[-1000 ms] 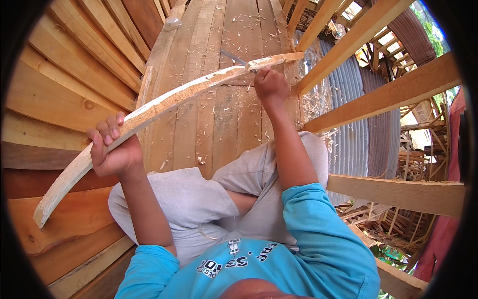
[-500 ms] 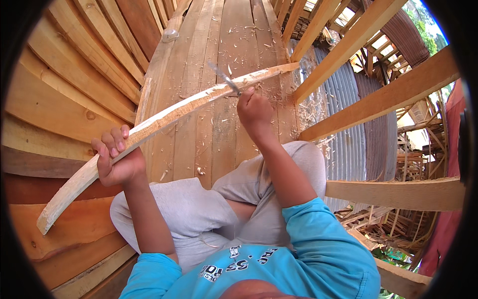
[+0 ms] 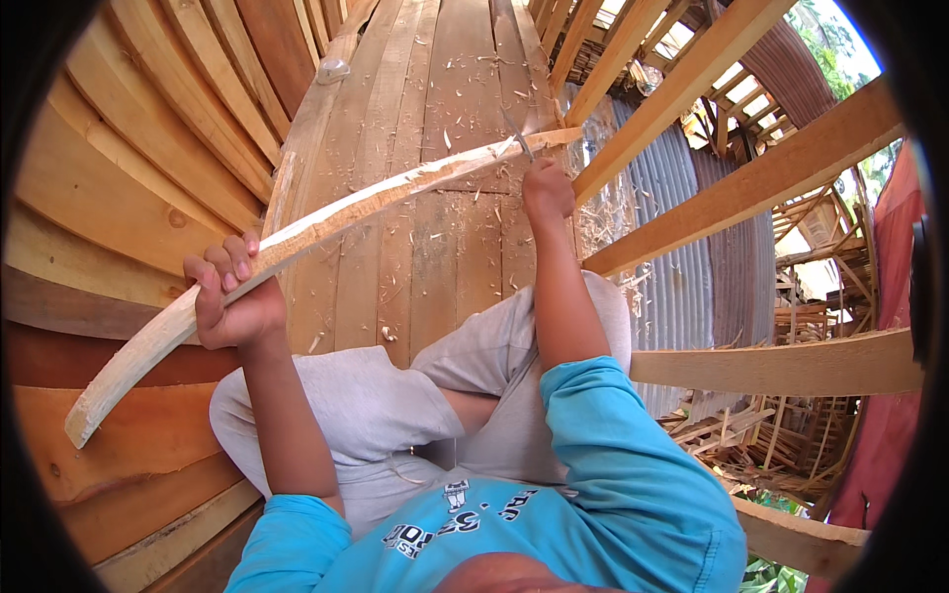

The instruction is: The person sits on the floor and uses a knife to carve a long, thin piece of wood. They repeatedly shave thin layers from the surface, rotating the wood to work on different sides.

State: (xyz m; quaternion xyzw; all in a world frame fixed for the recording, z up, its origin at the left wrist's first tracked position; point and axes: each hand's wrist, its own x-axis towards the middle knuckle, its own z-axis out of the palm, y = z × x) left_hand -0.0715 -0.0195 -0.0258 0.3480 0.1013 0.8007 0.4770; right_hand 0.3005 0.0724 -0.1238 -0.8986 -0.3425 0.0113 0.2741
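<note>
A long, pale, slightly curved wooden pole (image 3: 366, 205) slants from the lower left up to the far right, its surface freshly shaved. My left hand (image 3: 237, 296) is closed round it toward its near end, thumb and fingers on opposite sides. In my right hand (image 3: 550, 191), shut in a fist, is a knife (image 3: 515, 129) whose thin blade lies across the pole close to its far end. The knife's handle is hidden inside the fist.
Wood shavings (image 3: 388, 334) are scattered over the plank floor (image 3: 430, 257). A plank wall (image 3: 109, 212) rises on the left, with a small clear object (image 3: 333, 70) beside it. Slanted wooden rails (image 3: 732, 183) run along the right, with corrugated metal sheets (image 3: 672, 227) beyond. My crossed legs (image 3: 366, 400) are just below.
My right hand and the knife have slid along the pole toward its far right end, and the arm is more stretched out. The left hand keeps its grip in nearly the same place.
</note>
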